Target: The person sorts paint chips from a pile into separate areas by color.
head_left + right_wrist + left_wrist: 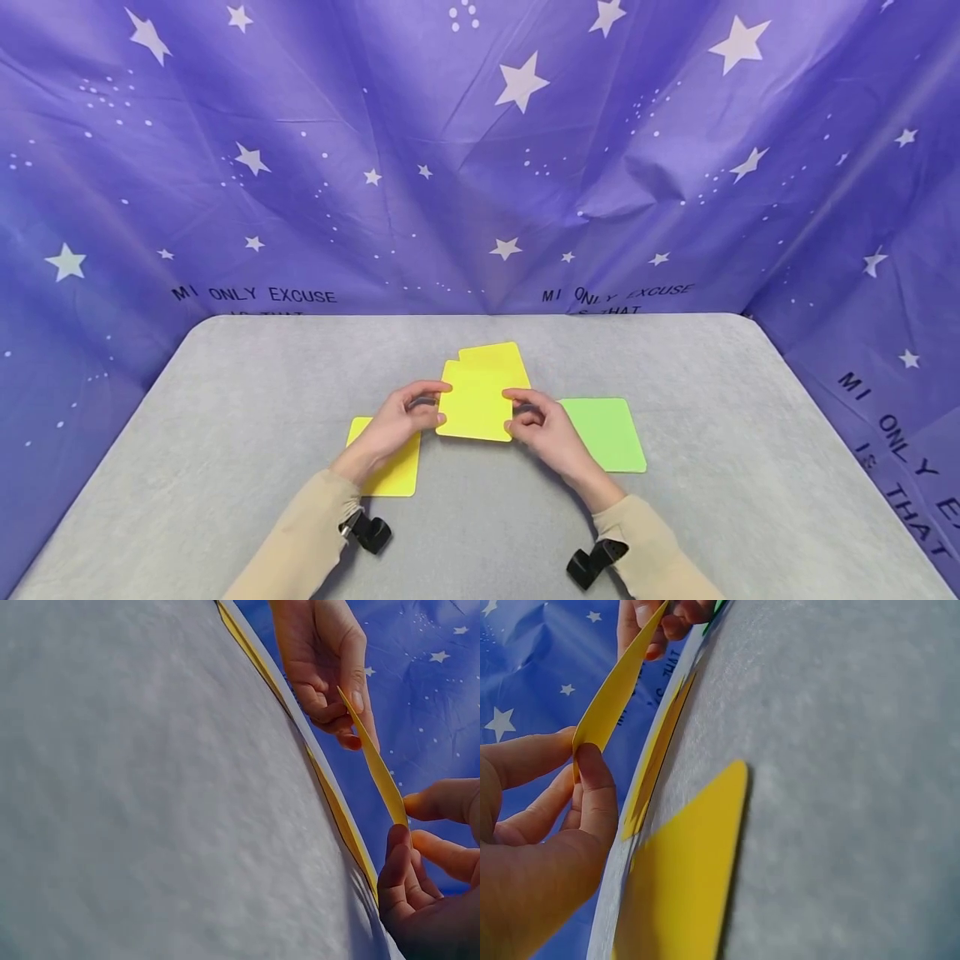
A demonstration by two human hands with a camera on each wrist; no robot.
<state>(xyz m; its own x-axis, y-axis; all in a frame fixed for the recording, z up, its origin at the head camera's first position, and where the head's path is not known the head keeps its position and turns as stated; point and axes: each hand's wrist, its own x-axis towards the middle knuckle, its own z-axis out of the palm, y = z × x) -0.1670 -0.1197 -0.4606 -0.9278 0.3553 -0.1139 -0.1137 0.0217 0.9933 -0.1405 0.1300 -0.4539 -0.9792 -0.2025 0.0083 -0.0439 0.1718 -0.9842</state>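
A yellow square card with rounded corners (475,404) is held up above the table between both hands. My left hand (397,423) pinches its left edge, thumb on one face and fingers on the other. The right hand (553,433) pinches the opposite edge. Seen nearly edge-on in the left wrist view, the held card (613,701) bends slightly. Beyond it in the head view another yellow card (497,357) lies on the table, partly covered by the held one. A third yellow card (397,471) lies under the left wrist, and a green card (611,433) lies beside the right hand.
The grey table (247,400) has rounded far corners. A purple curtain with white stars and printed lettering (420,208) hangs behind it and along both sides. Each beige sleeve carries a small black wrist device, one on the left (369,533) and one on the right (596,562).
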